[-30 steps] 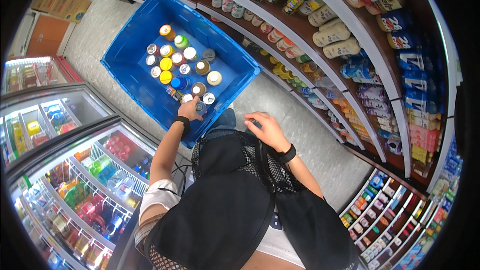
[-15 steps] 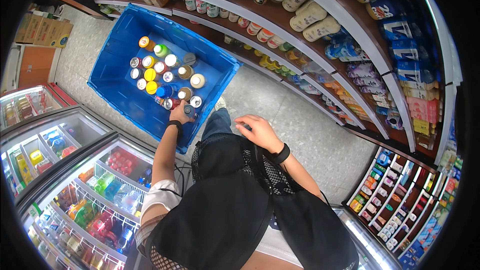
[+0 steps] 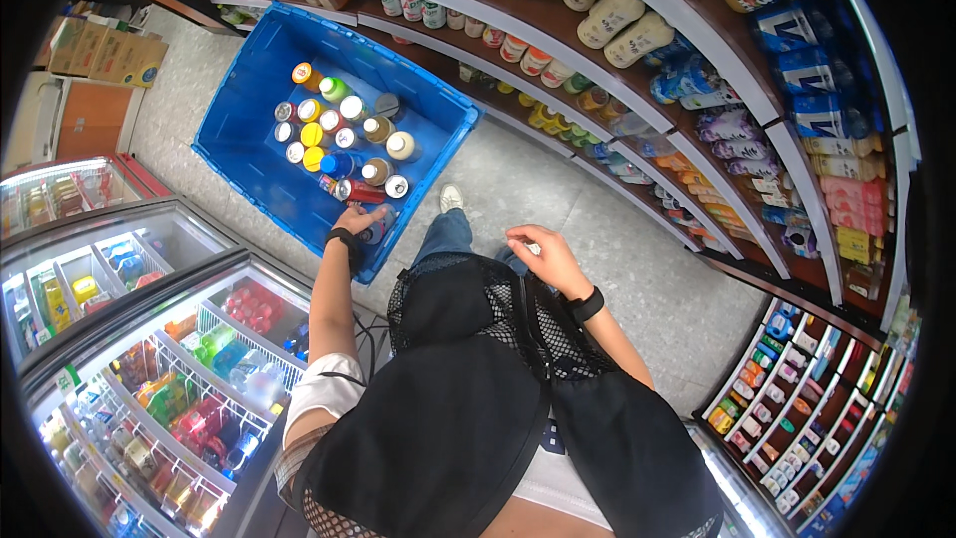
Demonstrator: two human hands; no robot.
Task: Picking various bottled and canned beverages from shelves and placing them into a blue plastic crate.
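Note:
My left hand [image 3: 357, 220] reaches into the near corner of a blue plastic crate [image 3: 261, 171]. Its fingers are round a bottle [image 3: 379, 226], which looks greyish and is partly covered by the hand. Beside the fingers a red can [image 3: 360, 191] lies tilted on its side. Just beyond stand a can with a silver lid [image 3: 396, 186], a brown-bodied bottle with a pale cap [image 3: 376, 171] and a blue-capped bottle [image 3: 339, 163]. My right hand [image 3: 550, 257] hovers over the floor in front of my body, holding nothing, its fingers loosely bent and apart.
More upright bottles and cans, among them a yellow-topped one [image 3: 313, 158], fill the crate's middle. Shelves of cans and bottles [image 3: 637, 90] run along the right. Chest freezers [image 3: 199, 359] stand at my left, cardboard boxes [image 3: 110, 55] at far left. My shoe [image 3: 451, 197] is beside the crate.
The red can has gone from upright to tilted beside my left hand. That hand stays on the bottle in the crate's corner. My right hand and the whole view have shifted slightly.

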